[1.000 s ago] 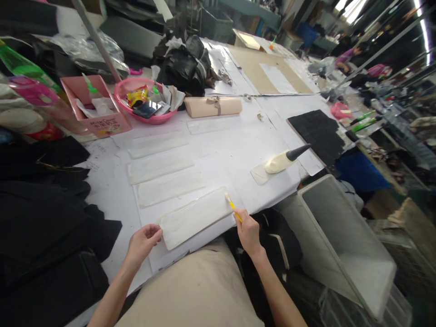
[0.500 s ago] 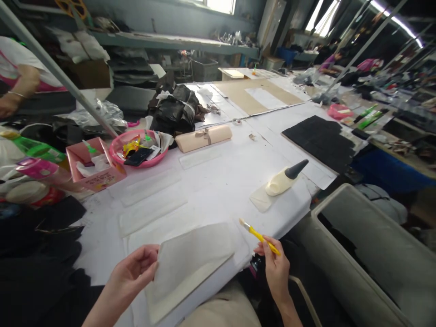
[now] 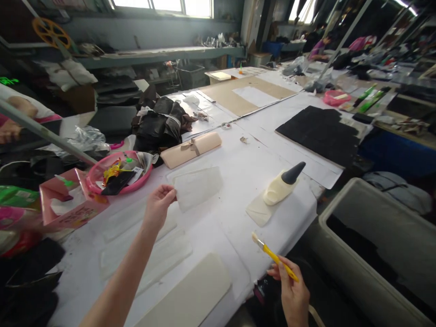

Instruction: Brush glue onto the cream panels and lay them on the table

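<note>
My left hand (image 3: 161, 206) pinches the left edge of a thin, translucent whitish sheet (image 3: 199, 186), beyond the middle of the near table. The far side of that sheet rests on or just above the white tabletop; I cannot tell which. A paintbrush (image 3: 272, 255) with a yellow handle and pale bristles is gripped in my right hand (image 3: 293, 290), over the table's right edge with the bristles pointing up-left. An off-white flat panel (image 3: 192, 293) with rounded corners lies at the near edge. Beyond the brush, a cream bottle with a dark cone tip (image 3: 277, 188) lies on a small pale piece (image 3: 260, 210).
Several translucent strips (image 3: 163, 261) lie left of the panel. A pink basin (image 3: 119, 175), a pink box (image 3: 71, 200) and a beige roll (image 3: 192, 150) line the left. Black sheets (image 3: 316, 136) lie far right; a grey bin (image 3: 361, 190) stands right. Another person's hand (image 3: 10, 131) shows far left.
My left hand has moved forward from the near grey-white piece and now holds a translucent sheet by the roll. The right hand still holds the paintbrush. The camera view has shifted.
</note>
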The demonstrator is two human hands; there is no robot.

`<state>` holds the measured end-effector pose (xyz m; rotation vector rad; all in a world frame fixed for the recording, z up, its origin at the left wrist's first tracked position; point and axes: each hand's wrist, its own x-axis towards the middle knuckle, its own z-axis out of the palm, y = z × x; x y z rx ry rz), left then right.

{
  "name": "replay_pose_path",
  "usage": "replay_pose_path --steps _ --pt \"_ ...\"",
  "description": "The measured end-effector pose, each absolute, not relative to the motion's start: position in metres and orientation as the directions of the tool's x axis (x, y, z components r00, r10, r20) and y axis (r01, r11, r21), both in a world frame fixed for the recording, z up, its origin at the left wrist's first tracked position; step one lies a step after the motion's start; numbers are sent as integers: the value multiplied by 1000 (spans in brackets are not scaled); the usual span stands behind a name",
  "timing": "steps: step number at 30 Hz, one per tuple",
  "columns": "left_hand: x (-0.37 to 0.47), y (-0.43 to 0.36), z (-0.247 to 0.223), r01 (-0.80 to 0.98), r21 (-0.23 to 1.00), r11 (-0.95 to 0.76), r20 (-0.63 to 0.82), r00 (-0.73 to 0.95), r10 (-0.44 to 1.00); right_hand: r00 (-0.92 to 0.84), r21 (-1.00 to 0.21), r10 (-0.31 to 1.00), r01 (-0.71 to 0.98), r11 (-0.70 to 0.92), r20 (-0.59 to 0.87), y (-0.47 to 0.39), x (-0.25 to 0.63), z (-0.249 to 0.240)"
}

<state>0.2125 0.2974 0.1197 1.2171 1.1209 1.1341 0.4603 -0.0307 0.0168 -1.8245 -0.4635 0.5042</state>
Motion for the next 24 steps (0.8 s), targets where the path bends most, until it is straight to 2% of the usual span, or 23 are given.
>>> replay_pose_path --steps 6,10,18,24 --pt "222 359 26 12 979 203 -199 -156 968 830 -951 532 10 -310 -165 -23 458 11" --pt "217 380 -17 59 954 293 -270 -252 929 848 -949 501 -8 -316 -174 -14 453 19" --pt "204 401 -48 167 910 379 -292 -391 873 846 -924 483 -27 -382 -225 -7 452 22" --pt "197 401 -63 328 844 424 -272 -419 866 830 -928 509 -26 -372 -228 -3 452 12"
